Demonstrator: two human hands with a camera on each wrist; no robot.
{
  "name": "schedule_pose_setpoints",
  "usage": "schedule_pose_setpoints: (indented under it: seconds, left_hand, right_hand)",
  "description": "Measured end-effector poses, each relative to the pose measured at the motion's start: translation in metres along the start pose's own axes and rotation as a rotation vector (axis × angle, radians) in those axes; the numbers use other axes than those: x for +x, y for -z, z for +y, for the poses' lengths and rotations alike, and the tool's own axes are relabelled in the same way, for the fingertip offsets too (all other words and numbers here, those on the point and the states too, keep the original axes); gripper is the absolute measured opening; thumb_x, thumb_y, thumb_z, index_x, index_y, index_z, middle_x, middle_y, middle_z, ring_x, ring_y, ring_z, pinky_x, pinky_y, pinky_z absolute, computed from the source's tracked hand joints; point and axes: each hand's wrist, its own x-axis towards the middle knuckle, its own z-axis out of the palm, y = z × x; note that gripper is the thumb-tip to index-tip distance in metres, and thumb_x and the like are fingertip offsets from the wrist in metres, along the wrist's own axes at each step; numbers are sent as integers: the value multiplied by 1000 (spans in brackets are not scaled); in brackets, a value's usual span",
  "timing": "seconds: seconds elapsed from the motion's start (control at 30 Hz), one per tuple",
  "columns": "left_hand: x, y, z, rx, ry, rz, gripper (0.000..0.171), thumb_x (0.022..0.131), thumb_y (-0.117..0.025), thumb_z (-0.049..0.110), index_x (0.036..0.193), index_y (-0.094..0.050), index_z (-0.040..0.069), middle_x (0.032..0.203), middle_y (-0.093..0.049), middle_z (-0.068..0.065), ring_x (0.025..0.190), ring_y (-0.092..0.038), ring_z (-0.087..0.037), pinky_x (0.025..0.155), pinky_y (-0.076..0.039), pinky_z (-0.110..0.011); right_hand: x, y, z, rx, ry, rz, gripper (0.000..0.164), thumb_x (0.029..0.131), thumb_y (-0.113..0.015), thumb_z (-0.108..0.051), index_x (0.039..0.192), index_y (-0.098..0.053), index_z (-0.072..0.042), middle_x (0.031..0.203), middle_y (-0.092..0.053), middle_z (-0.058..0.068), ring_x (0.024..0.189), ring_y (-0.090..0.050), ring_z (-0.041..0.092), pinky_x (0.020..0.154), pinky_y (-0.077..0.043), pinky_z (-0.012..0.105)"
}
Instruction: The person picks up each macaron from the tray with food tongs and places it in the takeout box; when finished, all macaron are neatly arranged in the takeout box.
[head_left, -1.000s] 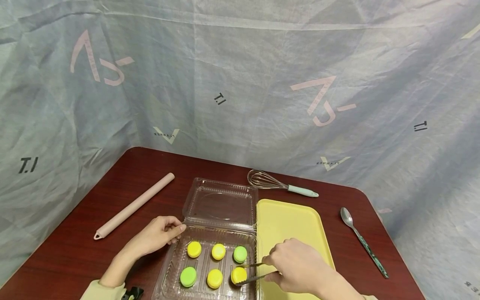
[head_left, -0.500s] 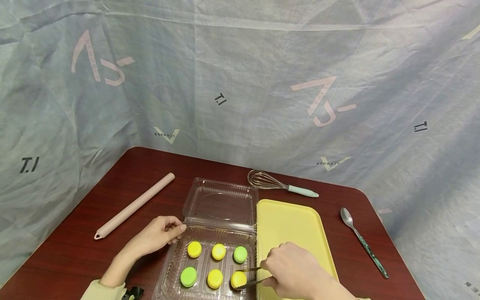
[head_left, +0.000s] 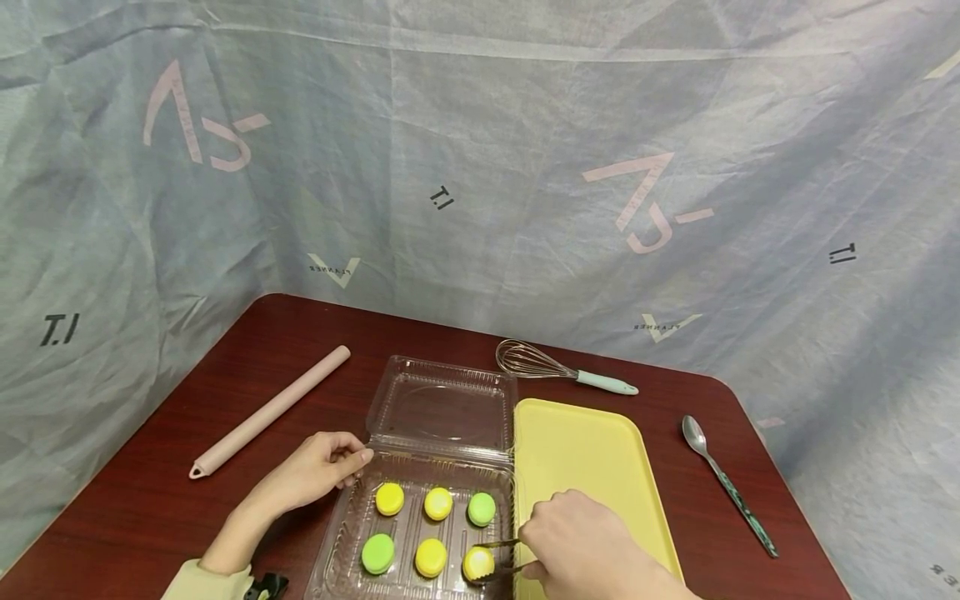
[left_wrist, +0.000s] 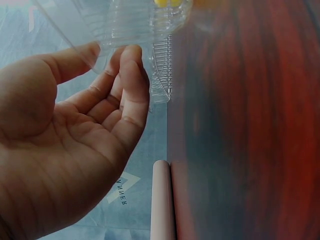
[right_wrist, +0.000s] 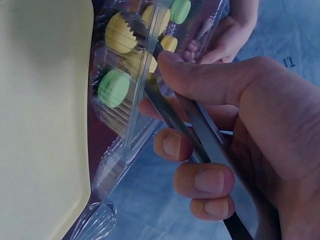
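A clear plastic box lies with its lid folded back, holding several yellow and green macarons in two rows. In the head view, my left hand is at its far left corner. The left wrist view has the thumb and fingers pinching the plastic edge. My right hand grips dark metal tongs, held over the box's right wall. Their serrated tips are around the near right yellow macaron, which sits in the box. Whether both tips press on it, I cannot tell.
A yellow tray lies right of the box, beneath my right hand. Behind them is a whisk. A spoon lies at the table's right side, a pink rolling pin at its left. Grey cloth hangs behind.
My right hand and the tongs have shifted slightly left and nearer. The near right yellow macaron has slid a little toward the near side. The left hand has stayed in place.
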Motion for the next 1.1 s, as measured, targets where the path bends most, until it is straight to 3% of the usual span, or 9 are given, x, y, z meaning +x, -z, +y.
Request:
schedule_pose_setpoints:
  seconds: [0.5,1.1]
  left_hand:
    - [0,0,0,-1,1,-6,24,101,-61,21,97,-67,-1,74,-61,-3,66,-59,-16,59,-51,-28]
    - [-1,-1,2,-15,12,1,22,101,-61,20,97,-68,-1,75,-61,-3,66,-58,-15,59,-52,-28]
  right_hand:
    - [2,1,-2,-15,-15,-10,39,69,-84,-48,53,-58,-24,51,-49,-11,48,-47,14,50,-44,29]
    - [0,-1,-1,13,-19,-6,34,70,-83,-50,65,-64,-22,56,-49,-12,49,-47,14,51,-42,30]
